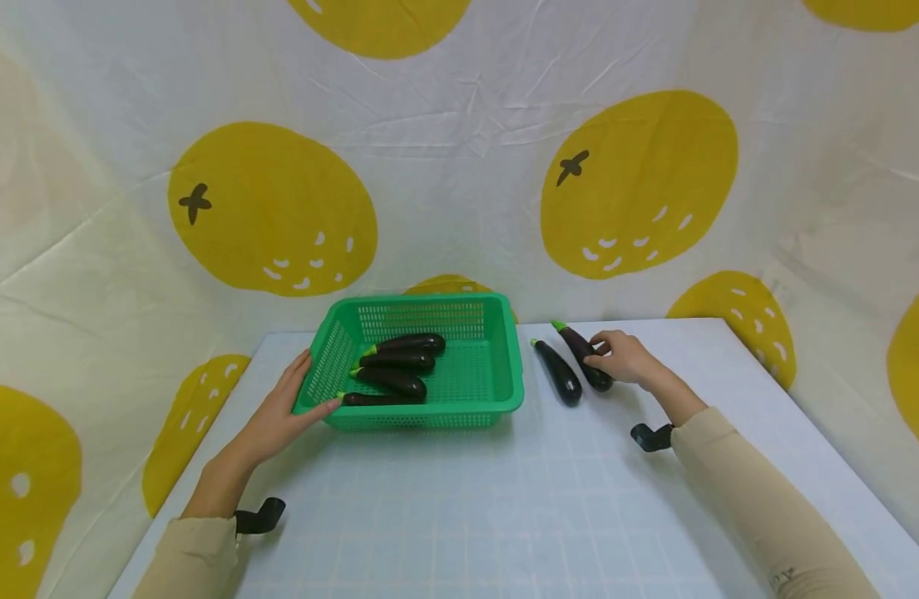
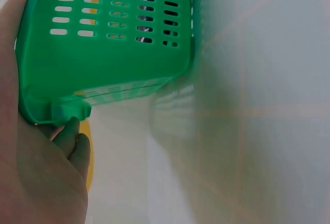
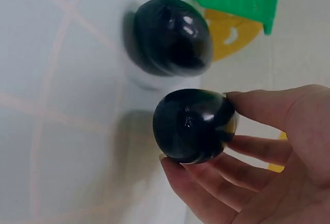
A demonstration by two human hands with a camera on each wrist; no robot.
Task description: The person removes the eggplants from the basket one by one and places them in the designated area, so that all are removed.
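Note:
A green plastic basket [image 1: 459,410] with slotted walls stands near the back of the table, several dark eggplants [image 1: 392,380] lying along its left side. At its left end my left hand [image 1: 275,420] grips the rim, thumb along the front edge and fingers at the side wall. To the right of the basket, my right hand [image 1: 625,359] pinches a dark eggplant [image 3: 193,126] with a green stem between thumb and fingers. A second loose eggplant [image 1: 559,374] lies just left of the held one, stem toward the back.
A white table [image 1: 459,507] with a faint grid pattern lies under everything. Behind it hangs a white cloth [image 1: 459,216] printed with large yellow fruit shapes. Each wrist carries a small black camera mount [image 1: 651,437].

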